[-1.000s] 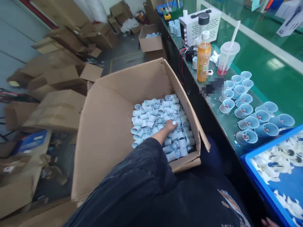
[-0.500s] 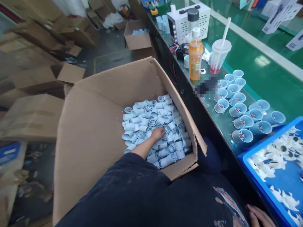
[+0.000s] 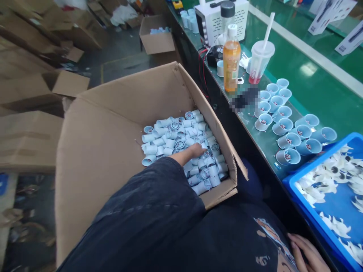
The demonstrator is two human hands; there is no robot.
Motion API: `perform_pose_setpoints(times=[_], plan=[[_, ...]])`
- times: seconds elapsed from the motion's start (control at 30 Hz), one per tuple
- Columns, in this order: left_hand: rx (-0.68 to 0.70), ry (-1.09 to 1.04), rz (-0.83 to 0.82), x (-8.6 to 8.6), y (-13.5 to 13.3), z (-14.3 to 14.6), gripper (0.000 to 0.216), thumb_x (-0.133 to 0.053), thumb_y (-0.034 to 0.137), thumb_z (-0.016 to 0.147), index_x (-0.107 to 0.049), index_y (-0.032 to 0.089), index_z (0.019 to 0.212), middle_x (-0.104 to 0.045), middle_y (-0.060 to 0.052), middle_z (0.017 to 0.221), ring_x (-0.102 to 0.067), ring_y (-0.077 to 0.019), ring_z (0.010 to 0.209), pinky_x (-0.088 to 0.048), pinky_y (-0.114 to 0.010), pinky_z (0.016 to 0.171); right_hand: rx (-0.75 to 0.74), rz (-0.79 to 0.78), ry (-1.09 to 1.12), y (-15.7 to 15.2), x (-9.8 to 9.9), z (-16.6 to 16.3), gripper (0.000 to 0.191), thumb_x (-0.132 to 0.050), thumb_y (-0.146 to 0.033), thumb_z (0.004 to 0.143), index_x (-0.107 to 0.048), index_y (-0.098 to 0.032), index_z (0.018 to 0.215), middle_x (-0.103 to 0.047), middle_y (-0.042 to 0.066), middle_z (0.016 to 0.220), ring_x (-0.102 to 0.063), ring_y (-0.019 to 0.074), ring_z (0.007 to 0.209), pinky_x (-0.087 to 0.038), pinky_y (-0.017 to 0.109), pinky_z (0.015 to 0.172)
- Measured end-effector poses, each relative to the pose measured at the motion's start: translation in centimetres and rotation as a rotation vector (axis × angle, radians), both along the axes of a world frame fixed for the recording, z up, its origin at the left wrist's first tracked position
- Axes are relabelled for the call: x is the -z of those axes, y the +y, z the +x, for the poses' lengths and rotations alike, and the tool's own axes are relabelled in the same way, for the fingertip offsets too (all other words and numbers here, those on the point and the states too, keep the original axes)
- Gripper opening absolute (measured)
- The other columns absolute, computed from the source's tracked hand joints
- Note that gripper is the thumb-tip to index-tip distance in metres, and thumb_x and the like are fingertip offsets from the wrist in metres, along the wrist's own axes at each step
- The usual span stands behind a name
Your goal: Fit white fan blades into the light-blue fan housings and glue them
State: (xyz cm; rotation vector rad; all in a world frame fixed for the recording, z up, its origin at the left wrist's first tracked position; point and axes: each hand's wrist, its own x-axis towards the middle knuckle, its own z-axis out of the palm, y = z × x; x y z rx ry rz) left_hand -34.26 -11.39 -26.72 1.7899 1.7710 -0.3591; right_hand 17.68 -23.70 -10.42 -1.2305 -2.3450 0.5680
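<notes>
My left hand (image 3: 195, 150) reaches down into a large open cardboard box (image 3: 107, 124) on the floor and rests on a heap of small pale-blue plastic cylinders (image 3: 176, 138). Its fingers lie among the parts; whether they grip one is hidden. My right hand (image 3: 307, 253) lies at the bottom right on my dark-clothed lap, fingers loosely spread, holding nothing. On the green bench stand several pale-blue cups with small parts inside (image 3: 289, 124).
A blue tray (image 3: 312, 211) with white fan-like parts sits at the bench's near right. An orange drink bottle (image 3: 231, 60), a lidded cup with straw (image 3: 261, 62) and a white device (image 3: 218, 20) stand farther back. Flattened and open cardboard boxes (image 3: 31, 132) cover the floor at left.
My left hand has shifted a little within the heap of blue parts. My right hand has come further into view at the bottom right as my head turned.
</notes>
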Motion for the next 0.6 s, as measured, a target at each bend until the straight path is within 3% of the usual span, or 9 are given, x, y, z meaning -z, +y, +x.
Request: perform_pose_setpoints(times=[0.13, 0.2, 0.37, 0.47, 0.6], plan=[[0.070, 0.021, 0.066, -1.2, -0.1, -1.0, 0.017, -0.053, 0.027, 0.092, -0.065, 0.019, 0.101, -0.063, -0.011, 0.113, -0.051, -0.0280, 0.114, -0.034, -0.047, 0.101, 0.021, -0.005, -0.033, -0.8, 0.3, 0.3, 0.030, -0.052, -0.042, 0.099, -0.072, -0.020, 0.096, -0.072, 0.005, 0.096, -0.072, 0.0190, 0.082, -0.061, 0.020, 0.074], [0.084, 0.041, 0.102, -2.1, -0.2, -1.6, 0.024, -0.047, 0.015, 0.089, -0.067, 0.023, 0.099, -0.064, -0.013, 0.109, -0.049, -0.0304, 0.116, -0.032, -0.045, 0.100, 0.033, -0.011, -0.027, -0.9, 0.3, 0.3, 0.029, -0.052, -0.043, 0.098, -0.071, -0.020, 0.097, -0.072, 0.005, 0.095, -0.072, 0.0187, 0.081, -0.060, 0.020, 0.074], [0.096, 0.077, 0.170, -4.4, -0.6, -2.4, 0.045, -0.037, 0.009, 0.088, -0.060, 0.025, 0.123, -0.063, -0.017, 0.114, -0.044, -0.0324, 0.123, -0.027, -0.047, 0.103, 0.047, -0.024, 0.008, -0.9, 0.5, 0.3, 0.028, -0.053, -0.042, 0.098, -0.071, -0.021, 0.097, -0.072, 0.005, 0.095, -0.071, 0.0184, 0.082, -0.060, 0.020, 0.076], [0.113, 0.079, 0.110, -4.9, -0.9, -2.5, 0.046, -0.038, 0.009, 0.088, -0.059, 0.025, 0.126, -0.064, -0.015, 0.113, -0.048, -0.0308, 0.120, -0.028, -0.044, 0.104, 0.042, -0.041, 0.015, -0.7, 0.8, 0.2, 0.029, -0.054, -0.043, 0.097, -0.073, -0.021, 0.096, -0.072, 0.006, 0.095, -0.071, 0.0198, 0.082, -0.061, 0.022, 0.075], [0.132, 0.033, -0.093, -4.3, -0.6, -2.9, 0.039, -0.053, 0.008, 0.083, -0.066, 0.026, 0.115, -0.068, -0.009, 0.110, -0.060, -0.0284, 0.105, -0.040, -0.038, 0.094, 0.048, -0.050, 0.019, -0.5, 0.9, -0.1, 0.030, -0.053, -0.043, 0.097, -0.073, -0.021, 0.095, -0.072, 0.006, 0.096, -0.071, 0.0205, 0.083, -0.061, 0.023, 0.074]])
